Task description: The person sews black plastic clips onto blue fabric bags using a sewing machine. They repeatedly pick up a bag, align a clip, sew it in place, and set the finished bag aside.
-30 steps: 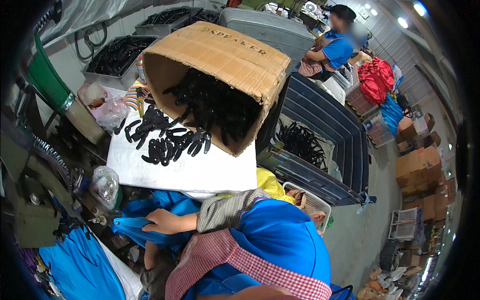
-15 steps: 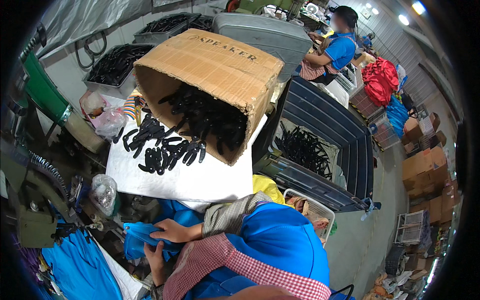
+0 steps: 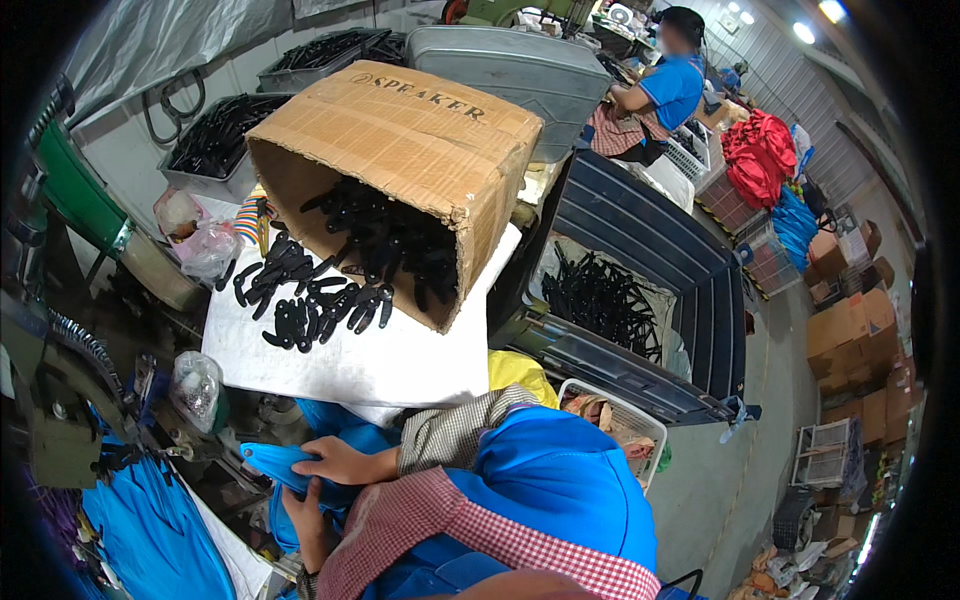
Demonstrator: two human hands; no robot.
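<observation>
Cloth, blue [image 3: 268, 458], one piece, folded into a tapering strip: head view, the only one on my remote screen, low and left of centre, tip aimed between nine and ten o'clock, a small pale round spot near the tip. Right hand [image 3: 342, 462]: closed on the strip, fingers laid over its upper side. Left hand [image 3: 308, 516]: narrow, at five to six o'clock of the strip, cloth between thumb and fingers, fingertips partly hidden. Handling note, my judgement: even tension from both hands should suit this limp stuff; I would press the fold flat under the right fingers, line up its edges, and support the weight from below with the left, so the tip does not sag. Surroundings, by clock from the hands: dark machine [image 3: 62, 440], nine to ten, apart from the tip; clear plastic bag [image 3: 197, 390], ten; loose blue fabric [image 3: 150, 520], eight to nine, best kept from snagging, I judge; white tabletop [image 3: 245, 362], twelve, bearing curved black pieces [image 3: 300, 322]; cardboard box [image 3: 385, 112], twelve to one, on its side, more black pieces inside; yellow cloth [image 3: 525, 375], two.
</observation>
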